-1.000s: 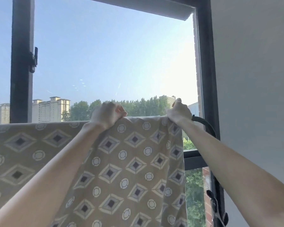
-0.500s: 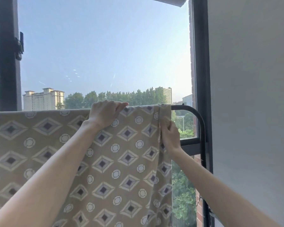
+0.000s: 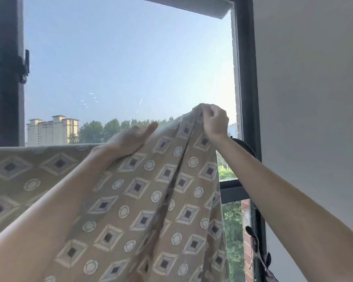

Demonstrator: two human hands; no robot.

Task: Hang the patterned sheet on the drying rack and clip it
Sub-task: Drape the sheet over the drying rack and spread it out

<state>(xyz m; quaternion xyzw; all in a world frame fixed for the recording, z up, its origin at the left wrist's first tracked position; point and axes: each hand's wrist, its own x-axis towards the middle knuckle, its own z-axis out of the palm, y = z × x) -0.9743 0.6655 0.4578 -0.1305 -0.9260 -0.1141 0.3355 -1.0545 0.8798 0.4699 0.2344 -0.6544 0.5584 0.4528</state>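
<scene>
1. The left hand (image 3: 130, 139) reaches forward and up from the lower left. It lies flat on the patterned sheet (image 3: 143, 200), fingers straight and together, tips pointing up to the right, and grips nothing.
2. The right hand (image 3: 214, 123) is raised higher, just right of the left. Its fingers are curled, and they pinch the sheet's top edge near its right border.
3. The sheet is tan, printed with nested diamonds and small ringed circles. On the left its top runs level across the window (image 3: 130, 58); the rail beneath is hidden there.
4. Toward the right the cloth rises to a peak at the pinching fingers, above the black curved corner of the drying rack (image 3: 246, 147) that shows behind the right wrist.
5. Long folds fall from that peak, and the right border hangs loose beside the window frame (image 3: 248, 98).
</scene>
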